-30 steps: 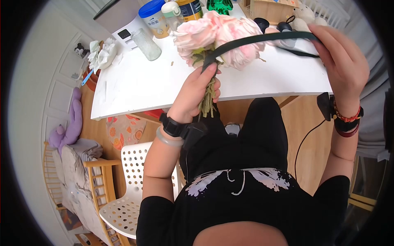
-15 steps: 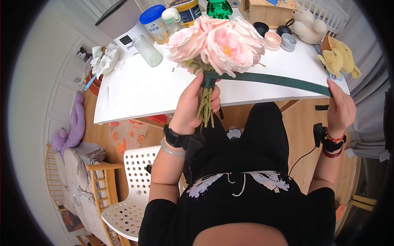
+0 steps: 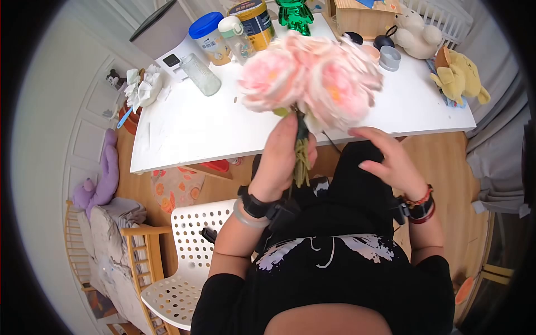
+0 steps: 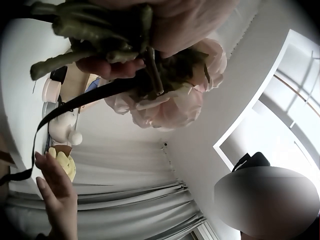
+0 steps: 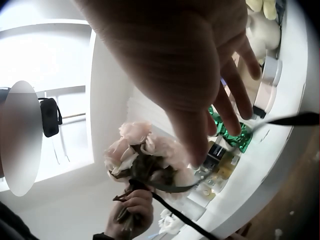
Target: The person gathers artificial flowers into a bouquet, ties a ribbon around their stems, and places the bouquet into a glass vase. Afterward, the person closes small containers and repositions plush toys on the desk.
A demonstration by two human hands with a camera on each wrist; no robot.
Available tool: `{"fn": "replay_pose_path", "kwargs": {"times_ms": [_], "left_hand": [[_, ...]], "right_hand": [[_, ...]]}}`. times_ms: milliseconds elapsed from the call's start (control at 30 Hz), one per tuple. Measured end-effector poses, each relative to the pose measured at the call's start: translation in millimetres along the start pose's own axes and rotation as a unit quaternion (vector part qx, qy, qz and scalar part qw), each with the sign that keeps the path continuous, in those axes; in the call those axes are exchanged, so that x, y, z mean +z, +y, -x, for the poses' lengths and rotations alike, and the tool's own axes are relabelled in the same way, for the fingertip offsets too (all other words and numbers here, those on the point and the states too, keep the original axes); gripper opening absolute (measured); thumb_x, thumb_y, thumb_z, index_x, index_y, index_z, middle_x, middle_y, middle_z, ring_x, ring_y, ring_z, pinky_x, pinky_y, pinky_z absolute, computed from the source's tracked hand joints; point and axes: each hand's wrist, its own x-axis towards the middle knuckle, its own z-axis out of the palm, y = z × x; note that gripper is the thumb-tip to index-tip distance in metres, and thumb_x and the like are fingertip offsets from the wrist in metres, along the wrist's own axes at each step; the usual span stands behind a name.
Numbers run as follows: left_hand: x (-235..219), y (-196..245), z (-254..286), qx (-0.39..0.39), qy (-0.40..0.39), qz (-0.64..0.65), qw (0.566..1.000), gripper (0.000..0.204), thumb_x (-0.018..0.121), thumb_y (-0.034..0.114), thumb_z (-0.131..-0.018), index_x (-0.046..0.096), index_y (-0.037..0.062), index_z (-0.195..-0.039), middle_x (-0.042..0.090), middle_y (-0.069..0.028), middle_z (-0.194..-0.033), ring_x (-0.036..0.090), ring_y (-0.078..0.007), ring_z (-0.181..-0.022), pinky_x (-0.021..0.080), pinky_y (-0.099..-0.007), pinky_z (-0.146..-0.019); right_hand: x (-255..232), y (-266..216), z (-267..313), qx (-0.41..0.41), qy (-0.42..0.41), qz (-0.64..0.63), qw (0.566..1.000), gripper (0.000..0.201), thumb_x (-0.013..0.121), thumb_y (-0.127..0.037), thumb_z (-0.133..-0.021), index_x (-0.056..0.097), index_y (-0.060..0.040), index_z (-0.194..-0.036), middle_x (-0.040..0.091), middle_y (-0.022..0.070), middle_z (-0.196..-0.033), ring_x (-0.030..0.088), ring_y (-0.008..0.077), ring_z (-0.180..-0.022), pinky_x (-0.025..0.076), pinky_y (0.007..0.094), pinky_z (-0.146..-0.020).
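Observation:
My left hand [image 3: 279, 159] grips a bouquet of pink artificial flowers [image 3: 312, 72] by its green stems [image 3: 302, 162], held upright above the table's front edge. A dark green ribbon [image 3: 302, 129] is wound round the stems under the blooms. Its loose length [image 4: 75, 102] hangs from the bouquet in the left wrist view and passes by the right fingertips. My right hand [image 3: 396, 167] is to the right of the stems, thumb and fingers spread apart. In the right wrist view, flowers [image 5: 145, 150] and the gripping left hand [image 5: 135, 212] appear beyond the right palm.
On the white table [image 3: 195, 128] stand a clear glass [image 3: 202, 75], a blue-lidded can [image 3: 209, 36], a bottle [image 3: 236, 36], a shiny green figure [image 3: 296, 15] and small cups [image 3: 389, 58]. A yellow plush toy [image 3: 460, 78] sits at the right. A white chair [image 3: 187, 262] stands at the left.
My right hand has come in from the far right towards the bouquet, and its fingers have left the ribbon, which was taut and now hangs slack. The bouquet has shifted slightly right and turned.

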Motion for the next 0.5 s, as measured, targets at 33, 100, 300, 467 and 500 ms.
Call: {"fn": "replay_pose_path", "kwargs": {"times_ms": [33, 100, 300, 467, 500], "left_hand": [[7.9, -3.7, 1.7, -0.001, 0.028, -0.043, 0.999, 0.036, 0.035, 0.042, -0.099, 0.046, 0.0068, -0.097, 0.046, -0.0034, -0.063, 0.044, -0.0118, -0.05, 0.039, -0.0246, -0.047], [1.8, -17.2, 4.2, 0.003, 0.022, -0.071, 0.997, 0.037, 0.037, 0.041, -0.099, 0.048, 0.0061, -0.102, 0.048, -0.0038, -0.064, 0.044, -0.0115, -0.051, 0.04, -0.024, -0.047], [8.6, -13.8, 12.0, -0.033, 0.04, -0.089, 0.995, 0.039, 0.039, 0.04, -0.099, 0.047, 0.003, -0.108, 0.053, -0.0048, -0.071, 0.05, -0.0105, -0.058, 0.042, -0.0221, -0.051], [4.3, -10.6, 11.0, -0.022, 0.013, -0.098, 0.995, 0.039, 0.038, 0.042, -0.098, 0.048, 0.0043, -0.104, 0.051, -0.0044, -0.067, 0.048, -0.0117, -0.052, 0.041, -0.0234, -0.047], [2.7, -11.1, 10.8, -0.033, 0.011, -0.102, 0.994, 0.038, 0.038, 0.041, -0.099, 0.048, 0.0047, -0.104, 0.05, -0.0045, -0.066, 0.047, -0.0119, -0.051, 0.041, -0.0237, -0.047]], "right_hand": [[9.7, -1.6, -4.2, -0.004, 0.017, 0.001, 1.0, 0.05, 0.069, -0.019, -0.08, 0.051, -0.0022, -0.124, 0.056, 0.016, -0.12, 0.052, 0.0307, -0.112, 0.04, 0.0357, -0.096], [32.1, 2.5, -12.8, -0.01, 0.035, 0.001, 0.999, 0.047, 0.066, -0.017, -0.083, 0.05, -0.002, -0.124, 0.056, 0.0154, -0.12, 0.053, 0.0288, -0.113, 0.039, 0.0353, -0.096], [64.8, 16.9, -31.0, 0.0, 0.087, -0.184, 0.979, 0.037, 0.054, -0.011, -0.091, 0.049, -0.0017, -0.127, 0.06, 0.0069, -0.107, 0.058, 0.0139, -0.093, 0.047, 0.0284, -0.081], [52.0, 7.4, -32.4, 0.203, -0.039, -0.288, 0.935, 0.029, 0.057, -0.009, -0.089, 0.054, -0.0027, -0.117, 0.06, 0.0033, -0.087, 0.057, 0.0097, -0.076, 0.048, 0.024, -0.068], [53.4, 7.3, -31.4, 0.204, -0.038, -0.288, 0.935, 0.029, 0.057, -0.009, -0.089, 0.054, -0.0027, -0.117, 0.06, 0.0033, -0.087, 0.057, 0.0097, -0.076, 0.048, 0.024, -0.068]]}}
